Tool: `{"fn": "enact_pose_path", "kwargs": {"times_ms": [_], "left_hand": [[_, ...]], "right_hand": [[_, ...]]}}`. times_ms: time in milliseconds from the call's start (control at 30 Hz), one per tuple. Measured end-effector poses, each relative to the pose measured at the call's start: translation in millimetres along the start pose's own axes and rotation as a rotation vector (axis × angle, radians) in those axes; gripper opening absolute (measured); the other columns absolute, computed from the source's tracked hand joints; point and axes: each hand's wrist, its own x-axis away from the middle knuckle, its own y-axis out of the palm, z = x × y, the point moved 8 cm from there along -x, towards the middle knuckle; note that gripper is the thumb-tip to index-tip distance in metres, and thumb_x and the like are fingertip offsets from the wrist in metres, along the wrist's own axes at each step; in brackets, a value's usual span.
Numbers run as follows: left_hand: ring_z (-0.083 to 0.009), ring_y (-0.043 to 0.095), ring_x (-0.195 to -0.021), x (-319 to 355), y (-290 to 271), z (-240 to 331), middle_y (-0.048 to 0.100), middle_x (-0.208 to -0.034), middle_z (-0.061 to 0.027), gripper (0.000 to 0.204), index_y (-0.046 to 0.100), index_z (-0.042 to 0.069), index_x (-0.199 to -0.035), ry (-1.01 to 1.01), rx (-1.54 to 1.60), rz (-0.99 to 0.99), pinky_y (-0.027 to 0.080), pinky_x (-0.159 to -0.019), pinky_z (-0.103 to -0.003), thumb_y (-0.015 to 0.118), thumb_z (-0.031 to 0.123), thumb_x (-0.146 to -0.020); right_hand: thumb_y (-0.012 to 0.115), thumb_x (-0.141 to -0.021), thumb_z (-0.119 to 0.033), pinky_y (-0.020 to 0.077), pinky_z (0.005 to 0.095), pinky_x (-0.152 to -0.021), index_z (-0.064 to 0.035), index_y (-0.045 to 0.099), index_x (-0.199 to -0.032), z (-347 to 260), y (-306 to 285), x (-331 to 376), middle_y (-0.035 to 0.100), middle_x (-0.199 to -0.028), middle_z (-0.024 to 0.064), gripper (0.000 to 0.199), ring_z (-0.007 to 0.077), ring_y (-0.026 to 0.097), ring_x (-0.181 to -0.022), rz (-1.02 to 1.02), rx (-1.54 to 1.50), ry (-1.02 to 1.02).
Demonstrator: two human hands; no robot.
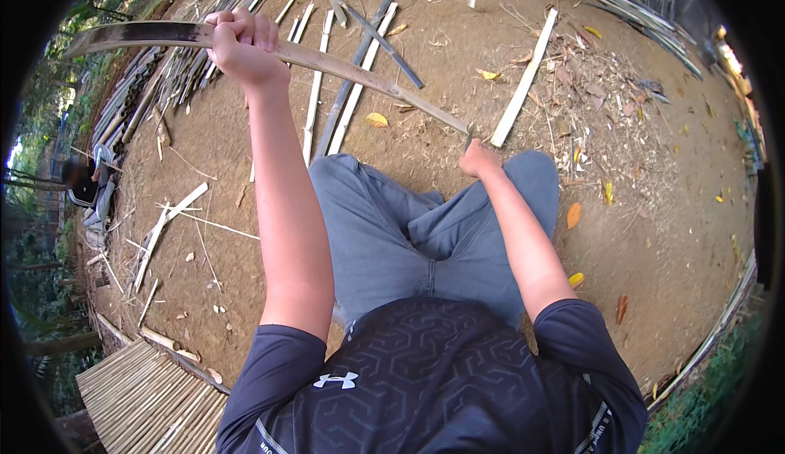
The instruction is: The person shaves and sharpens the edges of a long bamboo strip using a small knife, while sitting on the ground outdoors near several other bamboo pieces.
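brown bamboo strip [352,71] slants ahead of the lap [429,250], its left end reaching well past the left hand [245,44], which is clamped around it; the right hand [480,160], well apart, is curled at the other end near the right knee [536,183], exact hold unclear. a pale strip [525,78] lies just beyond; leaf-dotted soil [675,217] spreads open to the right.

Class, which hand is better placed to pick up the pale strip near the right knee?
Probably the right hand, close to the near end of the pale strip; the left hand is farther away, gripping the long curved strip.
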Motion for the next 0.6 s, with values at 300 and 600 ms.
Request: {"fn": "enact_pose_path", "kwargs": {"times_ms": [300,600], "left_hand": [[-0.0079,0.022,-0.045,-2.4,1.0,-3.3,0.028,-0.059,0.0031,0.019,0.030,0.016,-0.071,0.005,0.015,0.013,0.023,-0.040,-0.026,0.041,0.004,-0.080],[-0.0084,0.022,-0.045,-4.1,4.7,-1.6,0.026,-0.058,0.0027,0.022,0.027,0.014,-0.067,0.027,-0.019,0.010,0.022,-0.040,-0.027,0.041,0.004,-0.080]], "right_hand": [[0.047,-0.090,-0.019,0.0450,0.0463,-0.103,0.0009,0.035,-0.142,-12.9,25.4,10.5,0.058,-0.132,0.0280,0.058,0.0378,0.058,-0.123,-0.198,0.313,-0.192],[0.053,-0.088,-0.020,0.0480,0.0424,-0.100,-0.0011,0.033,-0.147,-34.2,61.5,19.5,0.062,-0.129,0.0222,0.065,0.0340,0.061,-0.120,-0.224,0.418,-0.330]]}}
